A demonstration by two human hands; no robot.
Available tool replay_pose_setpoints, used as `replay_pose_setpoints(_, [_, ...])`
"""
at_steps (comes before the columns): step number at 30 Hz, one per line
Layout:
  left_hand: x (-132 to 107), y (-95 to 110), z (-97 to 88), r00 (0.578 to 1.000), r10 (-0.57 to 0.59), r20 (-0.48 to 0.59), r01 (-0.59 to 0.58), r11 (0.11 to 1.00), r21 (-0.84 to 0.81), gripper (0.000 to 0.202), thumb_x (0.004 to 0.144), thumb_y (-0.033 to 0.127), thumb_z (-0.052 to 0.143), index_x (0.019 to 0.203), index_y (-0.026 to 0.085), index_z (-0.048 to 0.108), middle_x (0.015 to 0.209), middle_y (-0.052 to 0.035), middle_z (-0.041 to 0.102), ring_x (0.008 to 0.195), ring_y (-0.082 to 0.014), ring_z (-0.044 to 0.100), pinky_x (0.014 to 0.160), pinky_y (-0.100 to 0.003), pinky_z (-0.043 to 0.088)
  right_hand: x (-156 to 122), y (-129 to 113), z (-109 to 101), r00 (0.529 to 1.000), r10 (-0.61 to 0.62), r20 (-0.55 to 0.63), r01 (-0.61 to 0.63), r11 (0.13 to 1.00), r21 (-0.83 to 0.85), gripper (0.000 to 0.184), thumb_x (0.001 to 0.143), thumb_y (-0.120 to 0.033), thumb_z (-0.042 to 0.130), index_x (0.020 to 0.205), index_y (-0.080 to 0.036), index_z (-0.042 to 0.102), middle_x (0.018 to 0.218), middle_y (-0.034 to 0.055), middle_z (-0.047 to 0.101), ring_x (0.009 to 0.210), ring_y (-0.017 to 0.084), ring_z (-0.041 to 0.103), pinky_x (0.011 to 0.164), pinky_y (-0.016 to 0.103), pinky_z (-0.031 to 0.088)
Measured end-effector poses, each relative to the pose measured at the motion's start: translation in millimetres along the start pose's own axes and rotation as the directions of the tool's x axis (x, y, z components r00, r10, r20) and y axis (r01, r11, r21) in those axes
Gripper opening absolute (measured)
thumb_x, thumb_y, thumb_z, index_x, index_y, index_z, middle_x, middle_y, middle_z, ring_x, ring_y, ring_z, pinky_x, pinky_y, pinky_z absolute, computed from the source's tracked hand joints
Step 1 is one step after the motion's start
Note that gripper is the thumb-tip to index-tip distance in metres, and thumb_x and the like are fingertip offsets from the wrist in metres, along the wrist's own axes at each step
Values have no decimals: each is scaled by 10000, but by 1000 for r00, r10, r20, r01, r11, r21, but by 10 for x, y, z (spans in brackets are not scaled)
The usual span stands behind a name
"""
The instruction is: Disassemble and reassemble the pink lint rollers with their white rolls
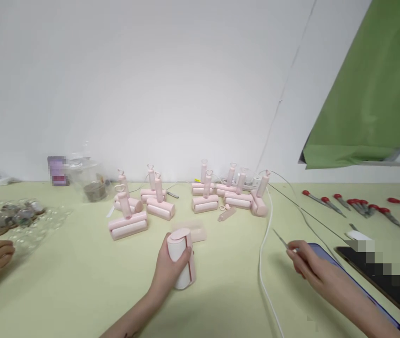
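Two hands, both occupied. Left hand [167, 268] closed round a pink-and-white roller head [177, 249], held on end, thumb near its dark red seam; right hand [307, 263] pinches a slim pointed tool [280, 238], tip well apart. Roller head well out from back edge of counter [62, 286], nearer than the lint rollers [128, 226]. Judgement: grip firmly without squeezing, thumb clear of the seam, any tool contact shallow

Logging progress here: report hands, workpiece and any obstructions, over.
Left hand gripping pink-and-white cylinder. Right hand holding thin tool, tip clear of cylinder. White cable on table between hands.
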State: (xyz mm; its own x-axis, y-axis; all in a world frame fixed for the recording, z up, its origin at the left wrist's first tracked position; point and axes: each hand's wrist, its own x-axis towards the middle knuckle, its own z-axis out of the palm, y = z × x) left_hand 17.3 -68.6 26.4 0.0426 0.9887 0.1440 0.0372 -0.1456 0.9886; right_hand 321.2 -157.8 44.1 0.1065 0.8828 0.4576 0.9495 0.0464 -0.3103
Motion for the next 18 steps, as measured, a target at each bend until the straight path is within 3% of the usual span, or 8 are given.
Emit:
replay_pose_setpoints(3, [36, 21, -44, 996, 85, 0, -85, 993, 80, 208, 680, 308, 577, 819, 187, 479, 705, 14, 538, 649, -153, 544, 617, -252, 435, 137, -536, 20, 976, -85, 200, 29, 963, 268, 232, 851, -412, 388, 912, -224, 512, 664, 2, 587, 557, 139, 547, 479, 217, 398])
replay_pose_setpoints(8, [36, 117, -71, 987, 162, -3, -161, 980, 117, 143, 668, 259, 564, 735, 199, 453, 630, 51, 481, 584, -119, 489, 555, -205, 395, 265, -1326, 235, 936, -230, 266, 97, 896, 434, 213, 862, -378, 381, 851, -236, 539, 672, -17, 576, 501, 112, 464, 486, 218, 369])
replay_pose_setpoints(11, [16, 155, -66, 988, 149, 39, -153, 980, 124, 140, 665, 253, 556, 739, 208, 446, 600, 59, 481, 543, -111, 482, 528, -200, 382, 306, -1488, 304, 940, -251, 231, 136, 897, 421, 202, 858, -357, 386, 822, -237, 545, 687, -19, 589, 489, 107, 449, 494, 222, 368])
replay_pose_setpoints(15, [-8, 165, -57, 988, 139, 72, -148, 979, 143, 135, 667, 258, 553, 759, 211, 466, 618, 45, 515, 560, -125, 505, 546, -216, 396, 323, -1513, 299, 950, -255, 181, 165, 901, 402, 205, 851, -351, 385, 781, -226, 532, 693, -13, 597, 493, 110, 474, 484, 219, 359])
replay_pose_setpoints(18, [-16, 160, -51, 964, 243, 113, -261, 944, 200, 155, 640, 209, 558, 790, 203, 517, 736, 7, 558, 688, -157, 535, 637, -242, 413, 298, -1524, 330, 922, -257, 288, 90, 868, 489, 189, 861, -352, 362, 777, -226, 475, 621, -37, 553, 492, 111, 467, 473, 206, 336])
